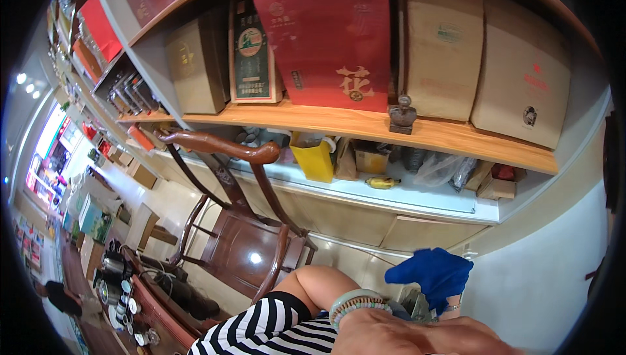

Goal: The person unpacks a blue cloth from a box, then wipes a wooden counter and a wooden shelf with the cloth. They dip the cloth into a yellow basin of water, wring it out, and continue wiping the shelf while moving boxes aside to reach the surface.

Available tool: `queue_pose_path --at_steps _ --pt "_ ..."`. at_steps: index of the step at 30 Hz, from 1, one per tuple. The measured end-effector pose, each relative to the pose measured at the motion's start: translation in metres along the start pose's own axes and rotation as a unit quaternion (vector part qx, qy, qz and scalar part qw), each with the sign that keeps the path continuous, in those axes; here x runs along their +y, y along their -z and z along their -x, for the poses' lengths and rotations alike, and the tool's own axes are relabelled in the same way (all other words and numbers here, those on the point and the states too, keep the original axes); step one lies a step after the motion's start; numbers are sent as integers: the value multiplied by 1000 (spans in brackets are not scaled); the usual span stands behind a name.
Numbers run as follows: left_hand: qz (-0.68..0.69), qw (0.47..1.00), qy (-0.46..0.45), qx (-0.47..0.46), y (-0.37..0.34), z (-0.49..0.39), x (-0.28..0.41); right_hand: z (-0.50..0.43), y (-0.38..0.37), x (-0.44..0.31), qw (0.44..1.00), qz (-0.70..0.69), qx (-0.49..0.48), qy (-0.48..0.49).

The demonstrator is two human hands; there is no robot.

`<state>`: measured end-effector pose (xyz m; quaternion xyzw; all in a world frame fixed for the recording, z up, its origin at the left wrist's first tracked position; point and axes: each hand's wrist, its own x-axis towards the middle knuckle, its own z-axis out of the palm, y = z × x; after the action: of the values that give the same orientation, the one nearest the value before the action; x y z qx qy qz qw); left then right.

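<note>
A blue cloth (435, 274) is bunched at the lower right. My right hand (454, 301), its wrist circled by a metal band, runs up into the cloth, which hides the fingers. Close to the camera at the bottom edge is the back of my left hand (415, 333); its fingers cannot be made out. A pale green bangle (357, 296) and beaded bracelets (364, 304) sit on that wrist, past a bent bare elbow and a black-and-white striped sleeve (266, 318). Between the hands shows a crumpled, greenish see-through thing (414, 303), partly covered.
A brown wooden armchair (244, 252) stands ahead. Behind it, a wooden shelf (313, 117) bears several boxes, a large red box (332, 46) and a small dark figurine (402, 115). Lower down are a yellow bag (313, 159) and bananas (381, 182). Cups crowd a tea table (161, 316); a person (61, 298) is beyond.
</note>
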<state>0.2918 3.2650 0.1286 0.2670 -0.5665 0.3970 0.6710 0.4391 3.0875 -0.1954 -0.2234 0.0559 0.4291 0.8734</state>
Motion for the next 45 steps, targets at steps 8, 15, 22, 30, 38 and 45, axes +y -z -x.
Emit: queue_pose_path --at_steps 8,15,22,30,38,45 --pt "-5 950 296 -99 56 34 16 -7 -29 -79 975 43 -164 140" --pt "-261 836 483 -1 83 74 39 -25 -142 -246 365 767 -6 528" --pt "-356 787 496 91 89 95 54 -96 -194 -277 121 817 111 553" --pt "-678 613 400 62 131 40 87 -151 -237 -123 186 805 -44 562" --pt "-862 387 326 -27 215 -23 23 -176 -295 23 245 747 -198 586" --pt "-878 369 306 2 237 -9 4 -157 -233 -115 198 791 -77 574"
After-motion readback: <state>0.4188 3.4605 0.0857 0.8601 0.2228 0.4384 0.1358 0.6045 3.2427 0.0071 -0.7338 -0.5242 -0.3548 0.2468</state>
